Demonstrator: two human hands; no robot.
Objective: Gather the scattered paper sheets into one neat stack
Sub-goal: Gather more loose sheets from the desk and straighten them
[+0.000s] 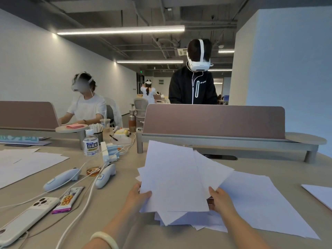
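While more sheets [260, 203] lie beneath, both hands' fingers [214, 192] pinch a fanned bundle of sheets [172, 177] upright.

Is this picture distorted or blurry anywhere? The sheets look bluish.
Head view: wide-angle lens stretches the edges; ceiling light strip blown out; paper sheets, held by left hand and right hand, look bluish; face of one seated person is blurred.
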